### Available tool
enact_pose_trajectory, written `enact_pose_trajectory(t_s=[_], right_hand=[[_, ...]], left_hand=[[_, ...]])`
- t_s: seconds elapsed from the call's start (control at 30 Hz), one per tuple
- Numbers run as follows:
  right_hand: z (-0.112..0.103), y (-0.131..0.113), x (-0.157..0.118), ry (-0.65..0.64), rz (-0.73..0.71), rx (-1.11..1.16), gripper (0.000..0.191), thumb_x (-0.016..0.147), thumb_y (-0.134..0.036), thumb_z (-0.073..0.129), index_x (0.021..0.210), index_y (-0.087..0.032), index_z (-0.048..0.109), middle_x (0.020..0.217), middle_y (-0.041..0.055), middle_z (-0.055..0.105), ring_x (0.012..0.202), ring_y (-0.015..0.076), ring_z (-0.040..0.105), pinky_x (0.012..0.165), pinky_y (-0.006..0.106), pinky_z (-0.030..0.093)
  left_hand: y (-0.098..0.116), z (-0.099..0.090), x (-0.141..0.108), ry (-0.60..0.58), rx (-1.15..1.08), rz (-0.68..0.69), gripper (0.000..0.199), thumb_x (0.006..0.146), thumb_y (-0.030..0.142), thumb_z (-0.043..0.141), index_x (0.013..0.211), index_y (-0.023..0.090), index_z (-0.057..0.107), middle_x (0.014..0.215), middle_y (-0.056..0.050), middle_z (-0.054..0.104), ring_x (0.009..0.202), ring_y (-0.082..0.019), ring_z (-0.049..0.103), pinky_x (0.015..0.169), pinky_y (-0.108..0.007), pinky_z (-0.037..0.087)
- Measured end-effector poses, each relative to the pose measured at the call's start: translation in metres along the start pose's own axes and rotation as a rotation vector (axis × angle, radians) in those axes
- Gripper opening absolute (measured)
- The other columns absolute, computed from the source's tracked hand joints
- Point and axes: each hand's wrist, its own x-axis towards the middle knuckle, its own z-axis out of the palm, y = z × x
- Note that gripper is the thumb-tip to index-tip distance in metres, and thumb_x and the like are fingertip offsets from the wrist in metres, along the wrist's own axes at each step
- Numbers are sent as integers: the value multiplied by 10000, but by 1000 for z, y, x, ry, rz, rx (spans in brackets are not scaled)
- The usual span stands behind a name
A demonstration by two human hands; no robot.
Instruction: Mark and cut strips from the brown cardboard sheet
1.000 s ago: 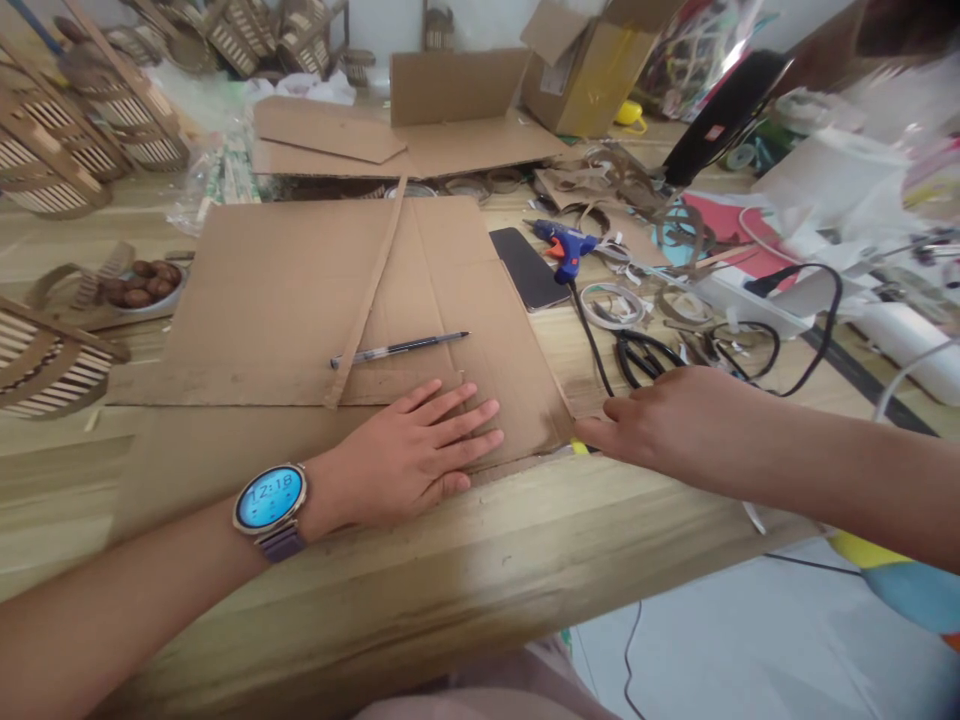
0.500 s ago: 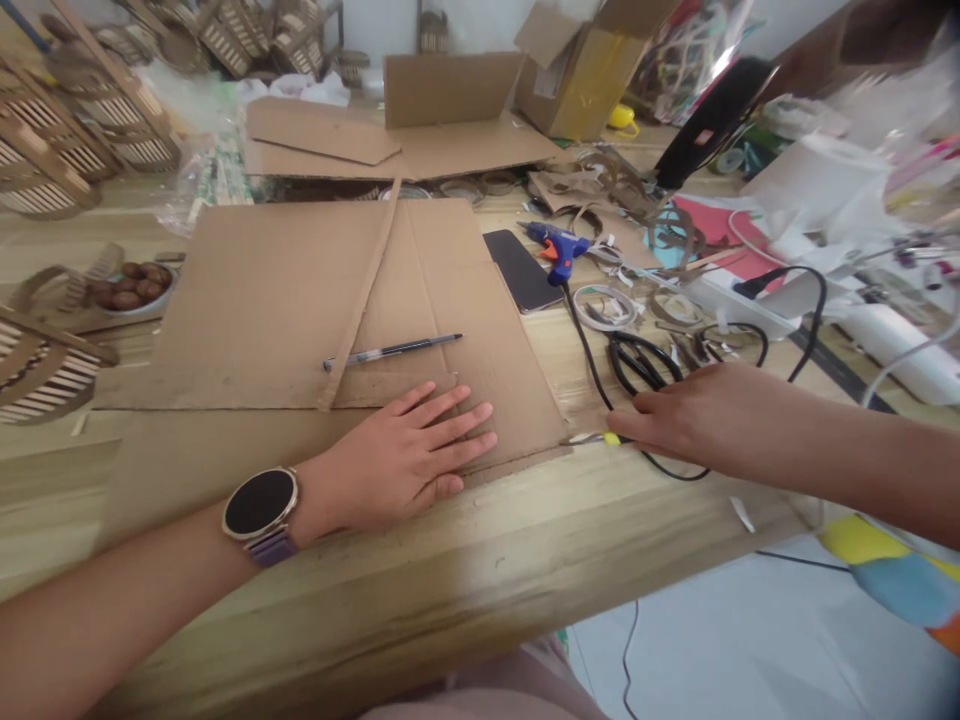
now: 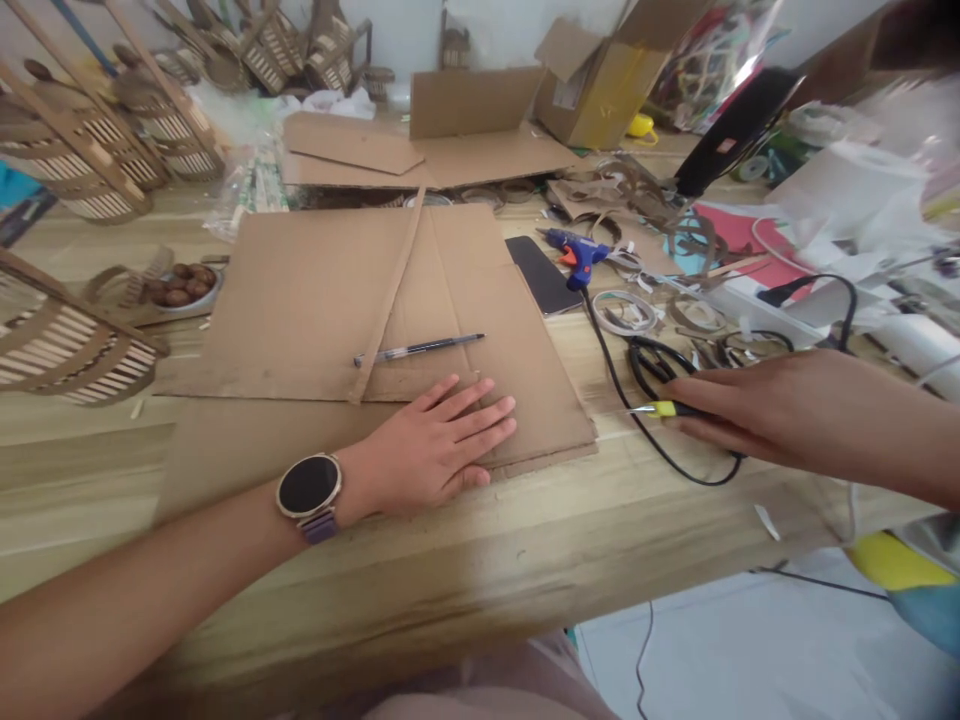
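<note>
My left hand (image 3: 439, 445) lies flat with fingers spread on a large sheet of brown cardboard (image 3: 300, 290). In my right hand (image 3: 757, 400), to the right of the sheet, is a craft knife (image 3: 664, 409) with a yellow and black handle, its thin metal tip pointing left. Across the sheet rests a narrow cardboard strip (image 3: 394, 285), and a pen (image 3: 431, 347) lies slantwise over its lower part. A dark phone (image 3: 544, 275) sits at the sheet's right edge, beside a blue glue gun (image 3: 577, 255) whose black cable (image 3: 615, 370) runs toward my right hand.
Woven baskets (image 3: 82, 340) and a bowl of brown nuts (image 3: 180, 288) are at left. A cardboard box (image 3: 592, 90) and folded cardboard (image 3: 480, 105) stand at the back. Paper strips, rings and a white tray (image 3: 780, 310) crowd the right. The table's front edge (image 3: 675, 580) is near me.
My right hand has lifted the craft knife from the table beside the cable, and more of its handle and tip now shows. The view has shifted slightly left; my left hand stays flat on the cardboard.
</note>
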Motion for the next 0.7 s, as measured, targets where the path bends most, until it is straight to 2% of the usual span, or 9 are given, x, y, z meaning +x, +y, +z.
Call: enact_pose_trajectory(t_s=[0.07,0.17,0.27,0.37,0.47,0.6,0.7], right_hand=[[-12,-16,17,-101,-153,-2,561,1072,-534,213,935,-205,647,687,47,634,557,154,498,554,337,201],[-24,-50,47,-169,-301,49,442,1063,-505,304,940,-216,615,715,25,674,507,142,525,518,304,153],[-28,-85,68,-241,-335,61,332,1051,-431,400,911,-213,607,644,8,668,489,150,545,504,304,120],[-30,-108,79,-333,-334,65,268,1033,-407,466,917,-222,621,632,2,681,509,161,583,489,303,109],[-31,-116,83,-351,-344,72,238,1022,-392,486,925,-230,630,677,2,708,514,162,596,476,302,118],[-33,-116,86,-340,-342,69,237,1019,-374,480,903,-223,622,629,-5,678,496,157,593,478,306,114],[-36,-116,87,-380,-341,45,220,1023,-362,482,931,-226,628,641,1,696,522,162,619,486,300,112]], left_hand=[[2,-5,-5,34,17,-49,572,1088,448,221,1553,162,394,1629,-67,367,1557,-255,196,1271,-489,123],[5,-13,-25,64,57,-134,560,1089,407,222,1548,137,397,1642,-81,338,1562,-270,171,1270,-501,118],[7,-16,-55,77,110,-181,620,1080,487,233,1565,123,363,1655,-102,305,1567,-302,138,1270,-508,79],[9,-11,-80,76,147,-206,722,1049,598,237,1598,132,288,1646,-123,322,1567,-315,129,1267,-514,55],[9,-5,-90,45,147,-226,759,1033,642,211,1616,156,239,1644,-121,329,1565,-310,145,1263,-524,67],[9,-4,-89,30,131,-229,767,1031,648,211,1618,155,222,1657,-125,296,1566,-320,129,1254,-544,87],[10,-5,-88,39,134,-219,754,1040,629,205,1604,132,262,1658,-127,293,1566,-327,117,1254,-542,71]])
